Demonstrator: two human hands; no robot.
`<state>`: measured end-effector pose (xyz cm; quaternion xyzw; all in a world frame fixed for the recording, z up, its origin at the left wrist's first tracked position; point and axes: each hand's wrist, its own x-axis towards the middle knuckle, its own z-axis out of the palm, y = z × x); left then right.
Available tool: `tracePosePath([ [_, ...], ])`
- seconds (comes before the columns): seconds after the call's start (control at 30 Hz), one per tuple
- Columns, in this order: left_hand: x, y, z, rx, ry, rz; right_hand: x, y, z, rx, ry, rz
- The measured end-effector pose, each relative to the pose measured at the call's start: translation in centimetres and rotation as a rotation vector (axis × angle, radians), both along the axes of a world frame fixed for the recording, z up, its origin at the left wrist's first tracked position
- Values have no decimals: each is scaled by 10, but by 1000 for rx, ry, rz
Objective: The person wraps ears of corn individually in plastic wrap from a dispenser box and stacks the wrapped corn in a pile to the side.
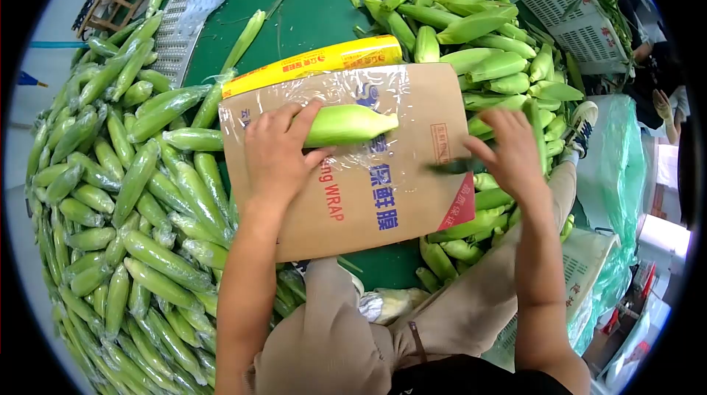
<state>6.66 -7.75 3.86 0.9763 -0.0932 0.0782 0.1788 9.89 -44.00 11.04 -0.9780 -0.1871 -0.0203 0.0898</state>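
Left hand (280,146): clamping around corn (353,124), seemingly steadying it over cardboard (353,181).
Right hand (509,143): blurring beside cardboard's edge; grip unclear.

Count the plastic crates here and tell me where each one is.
2. The upper crate is at top right, beside the unwrapped corn; the lower crate is at lower right, partly behind the right arm. More may be hidden.
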Motion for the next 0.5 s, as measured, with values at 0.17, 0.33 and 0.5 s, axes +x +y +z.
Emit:
tracePosePath([
  [0.17,2,-1,6,21,-9,-28,-57,-45,24,-256,-25,-144],
  [0.33,3,-4,13,28,61,-6,-34,29,-48,221,154,313],
  [0.5,0,1,22,-14,76,-36,-23,50,-87,354,162,468],
])
